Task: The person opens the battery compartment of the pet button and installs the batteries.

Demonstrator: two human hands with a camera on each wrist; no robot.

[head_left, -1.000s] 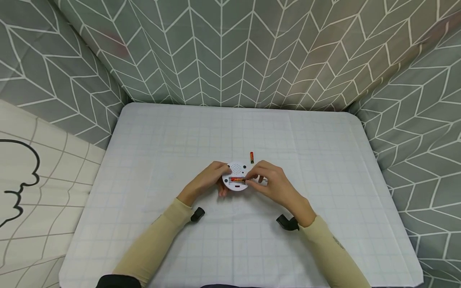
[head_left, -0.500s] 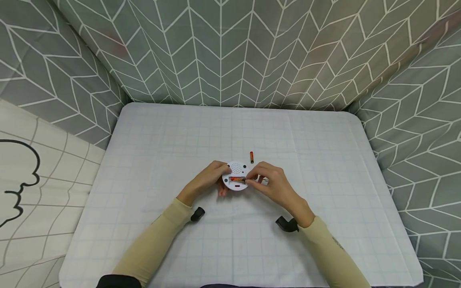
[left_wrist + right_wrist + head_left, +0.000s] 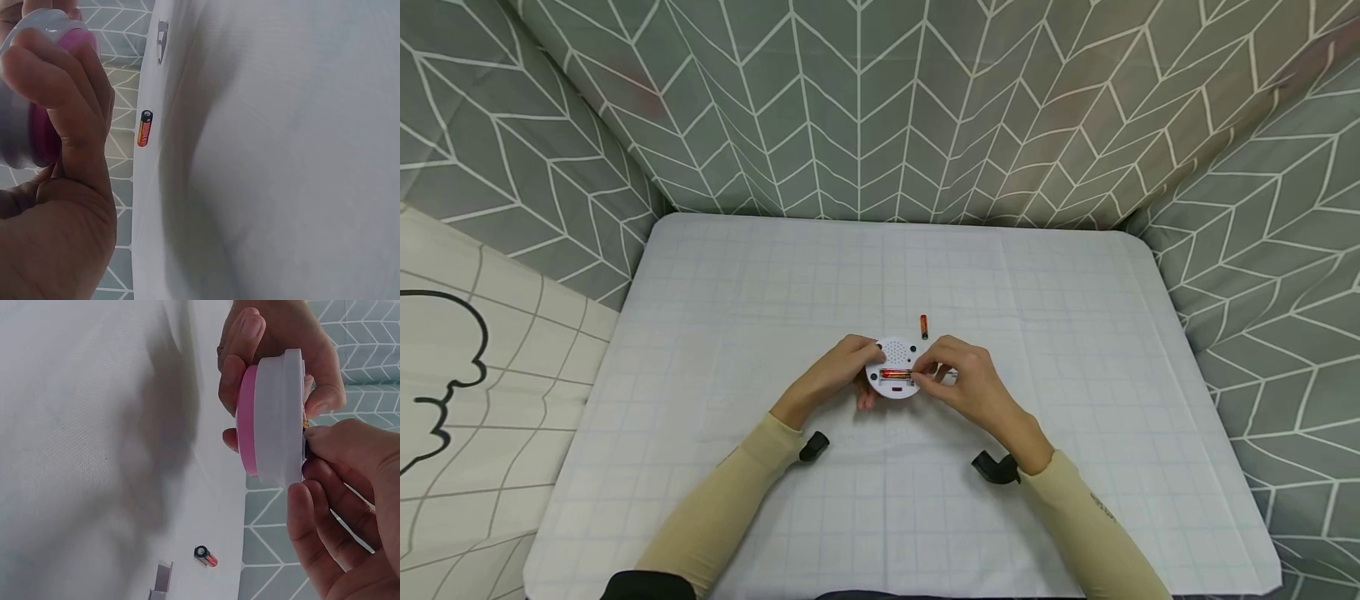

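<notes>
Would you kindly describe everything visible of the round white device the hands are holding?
The device is a round puck, seemingly plastic, with a white body and a pink layer on its other face. Its upturned back shows a dotted grille, small dark spots and an open bay holding a red-orange battery. It is held above the table, tilted toward the person. The left hand grips its rim; the right hand fingers press at the battery.

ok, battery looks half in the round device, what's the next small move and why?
Probably press the battery flat into its slot with the right hand, whose fingertips already sit at its end. The left hand holds the white round device off the table, compartment open upward. A spare battery lies just beyond, so seating this one comes first.
</notes>
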